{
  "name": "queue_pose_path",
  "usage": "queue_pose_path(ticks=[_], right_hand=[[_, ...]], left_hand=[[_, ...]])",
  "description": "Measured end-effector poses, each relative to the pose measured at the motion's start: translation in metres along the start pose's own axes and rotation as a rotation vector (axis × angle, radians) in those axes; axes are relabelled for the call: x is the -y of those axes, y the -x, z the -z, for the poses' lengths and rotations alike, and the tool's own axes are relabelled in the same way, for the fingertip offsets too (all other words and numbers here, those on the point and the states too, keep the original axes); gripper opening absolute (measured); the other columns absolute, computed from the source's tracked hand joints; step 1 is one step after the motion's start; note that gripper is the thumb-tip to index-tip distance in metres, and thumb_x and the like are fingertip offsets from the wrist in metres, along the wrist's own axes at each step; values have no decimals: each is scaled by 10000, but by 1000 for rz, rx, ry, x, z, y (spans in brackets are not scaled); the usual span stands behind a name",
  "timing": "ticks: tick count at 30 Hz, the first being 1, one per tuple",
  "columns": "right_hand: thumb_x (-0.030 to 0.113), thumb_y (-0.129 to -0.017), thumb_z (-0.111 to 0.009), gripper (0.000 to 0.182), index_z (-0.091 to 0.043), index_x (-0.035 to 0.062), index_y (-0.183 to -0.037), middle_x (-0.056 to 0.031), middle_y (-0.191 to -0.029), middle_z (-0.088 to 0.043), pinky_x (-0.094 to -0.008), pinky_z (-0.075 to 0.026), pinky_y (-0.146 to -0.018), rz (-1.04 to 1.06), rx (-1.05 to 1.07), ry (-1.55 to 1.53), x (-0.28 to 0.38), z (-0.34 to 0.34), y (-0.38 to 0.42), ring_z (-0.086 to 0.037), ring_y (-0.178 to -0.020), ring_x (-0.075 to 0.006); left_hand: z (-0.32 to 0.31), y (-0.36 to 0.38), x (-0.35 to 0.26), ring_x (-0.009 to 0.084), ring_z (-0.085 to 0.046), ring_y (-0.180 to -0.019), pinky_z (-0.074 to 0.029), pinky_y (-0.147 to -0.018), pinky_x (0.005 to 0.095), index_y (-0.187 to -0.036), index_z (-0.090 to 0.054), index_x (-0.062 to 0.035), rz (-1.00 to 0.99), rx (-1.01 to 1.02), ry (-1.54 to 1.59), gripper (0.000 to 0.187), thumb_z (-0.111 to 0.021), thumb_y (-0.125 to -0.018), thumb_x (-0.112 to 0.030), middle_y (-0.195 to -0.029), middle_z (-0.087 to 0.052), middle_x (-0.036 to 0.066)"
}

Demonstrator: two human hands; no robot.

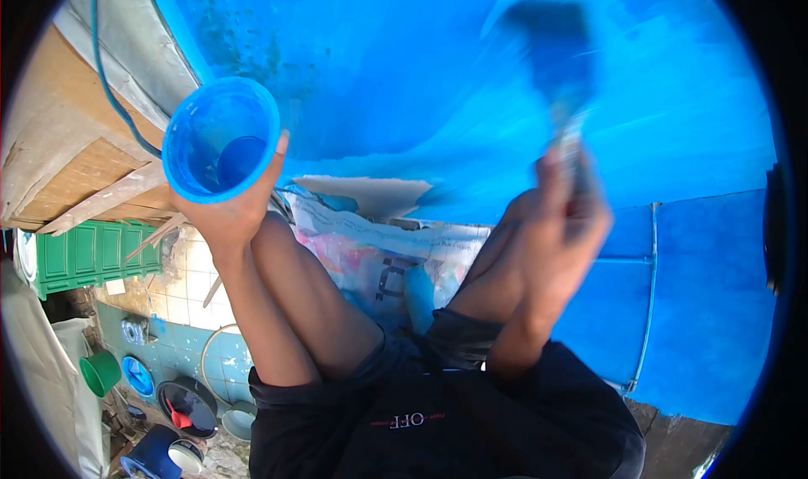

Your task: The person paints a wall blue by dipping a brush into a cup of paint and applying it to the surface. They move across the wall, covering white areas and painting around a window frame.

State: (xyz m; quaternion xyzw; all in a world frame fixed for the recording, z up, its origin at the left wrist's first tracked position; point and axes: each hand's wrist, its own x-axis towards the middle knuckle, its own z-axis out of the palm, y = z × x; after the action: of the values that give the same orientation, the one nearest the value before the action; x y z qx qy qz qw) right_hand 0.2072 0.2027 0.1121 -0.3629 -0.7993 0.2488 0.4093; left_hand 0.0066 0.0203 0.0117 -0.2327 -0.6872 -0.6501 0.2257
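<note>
My left hand (238, 216) grips a blue plastic tub (187, 135) from below, its thumb up along the outer side near the rim. Blue paint (242, 161) lies in the bottom of the tub, which is tilted toward my view. In my right hand (571, 218) is a paintbrush (562, 58), held by its handle with the bristles pointing up and away from me. The brush is smeared by motion and overlaps the bright blue wall (404, 83). Darker speckled patches show on the wall's upper left.
Below the wall lies a printed plastic sheet (337, 236) beside a pale unpainted patch (362, 194). A hose (108, 75) runs down at the left, past wooden boards (88, 180). Green drawers (101, 256), a green bucket (100, 373) and a dark basin (187, 405) stand at lower left.
</note>
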Motion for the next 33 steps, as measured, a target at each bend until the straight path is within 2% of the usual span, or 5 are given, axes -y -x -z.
queue_pose_path(ticks=[5, 10, 16, 25, 33], right_hand=[[227, -986, -646, 425, -608, -107, -1246, -76, -620, -572, -255, -333, -436, -44, -360, -199, 21, -6, -25, -414, -481, -50], [117, -973, -617, 386, -584, -146, -1254, -130, -549, -532, -294, -343, -408, -12, 46, 153, -91, -74, 47, -432, -450, -72], [106, -923, -587, 289, -632, -85, -1135, -305, -751, -634, -473, -517, -641, -248, 473, 127, -191, -122, 130, -662, -769, -477], [232, -983, -664, 405, -649, -70, -1253, -30, -703, -643, -233, -398, -507, -146, -30, -45, -23, -7, 14, -484, -588, -53], [132, -951, -679, 344, -637, -98, -1204, -188, -603, -557, -332, -385, -434, -7, -136, 290, -13, -46, 10, -465, -462, -125]], left_hand=[[1, -1, 2, 202, -671, -932, -551, -824, 351, -1139, -622, 20, -4, 11, 17, 649, -965, -610, -136, -1053, -691, 115], [1, -1, 8, 207, -669, -931, -546, -833, 356, -1138, -620, 20, -16, 2, -24, 658, -968, -608, -157, -1057, -688, 114], [-5, -3, 7, 198, -667, -926, -544, -832, 353, -1136, -625, 19, -47, -1, -4, 657, -969, -609, -171, -1060, -689, 111], [-1, -4, 5, 184, -649, -852, -538, -797, 328, -1070, -655, 22, -84, 10, -8, 566, -960, -629, -159, -977, -694, 89], [-3, -1, 7, 229, -638, -988, -515, -899, 376, -1155, -619, 40, -33, -7, -35, 655, -958, -636, -168, -1099, -672, 132]])
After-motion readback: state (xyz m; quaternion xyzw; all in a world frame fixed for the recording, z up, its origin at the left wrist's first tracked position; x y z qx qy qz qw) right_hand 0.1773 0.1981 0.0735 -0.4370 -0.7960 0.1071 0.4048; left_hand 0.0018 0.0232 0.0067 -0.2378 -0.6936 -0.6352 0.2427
